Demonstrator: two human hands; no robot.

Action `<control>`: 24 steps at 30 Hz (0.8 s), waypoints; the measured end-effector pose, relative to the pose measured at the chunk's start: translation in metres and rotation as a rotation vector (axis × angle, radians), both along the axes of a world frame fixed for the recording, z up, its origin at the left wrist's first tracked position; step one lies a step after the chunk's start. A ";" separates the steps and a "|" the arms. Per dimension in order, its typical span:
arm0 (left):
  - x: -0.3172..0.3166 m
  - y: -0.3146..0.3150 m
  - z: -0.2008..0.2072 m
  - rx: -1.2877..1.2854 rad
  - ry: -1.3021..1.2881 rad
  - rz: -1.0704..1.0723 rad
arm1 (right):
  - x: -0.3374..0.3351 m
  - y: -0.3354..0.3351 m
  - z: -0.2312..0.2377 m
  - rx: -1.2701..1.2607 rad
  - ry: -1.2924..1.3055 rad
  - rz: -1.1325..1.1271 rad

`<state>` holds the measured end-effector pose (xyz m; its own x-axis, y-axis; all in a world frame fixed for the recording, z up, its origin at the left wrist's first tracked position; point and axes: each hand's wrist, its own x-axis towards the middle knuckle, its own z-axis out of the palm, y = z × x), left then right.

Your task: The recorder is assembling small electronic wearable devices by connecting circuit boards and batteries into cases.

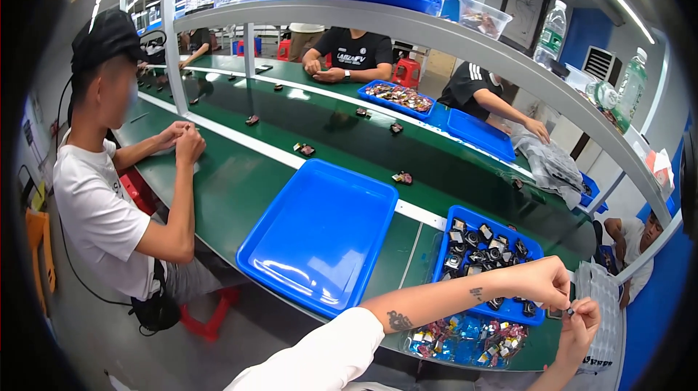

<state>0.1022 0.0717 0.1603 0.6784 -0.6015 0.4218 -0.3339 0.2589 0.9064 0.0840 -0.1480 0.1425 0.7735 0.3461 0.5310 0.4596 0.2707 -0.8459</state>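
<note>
At the right, my left hand (545, 280) reaches across with its fingers closed and pointing down toward my right hand (580, 324). My right fingers pinch a small dark part (570, 312). The left fingertips are close to it, but what they hold, if anything, is too small to make out. Under my left forearm stands a blue tray (438, 259) of black, camera-like small units (472, 237). Nearer to me, a clear plastic tray (465, 351) holds small pieces with pink, yellow and white bits.
A large blue tray (313, 238) lies left of my arm. Behind it runs a dark belt (342, 126) with scattered small units. A grey shelf frame (407, 17) arches above. A person in white (109, 195) sits at the left; stacked clear trays (600, 296) stand right.
</note>
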 end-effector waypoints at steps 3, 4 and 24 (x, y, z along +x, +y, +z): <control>0.005 -0.007 -0.006 -0.026 -0.007 0.057 | -0.005 0.009 0.002 0.008 0.021 -0.133; 0.005 -0.007 -0.006 -0.031 -0.003 0.057 | -0.006 0.009 0.002 0.010 0.033 -0.148; 0.024 0.007 -0.010 -0.038 0.159 0.113 | 0.033 0.009 -0.049 -0.421 0.003 0.010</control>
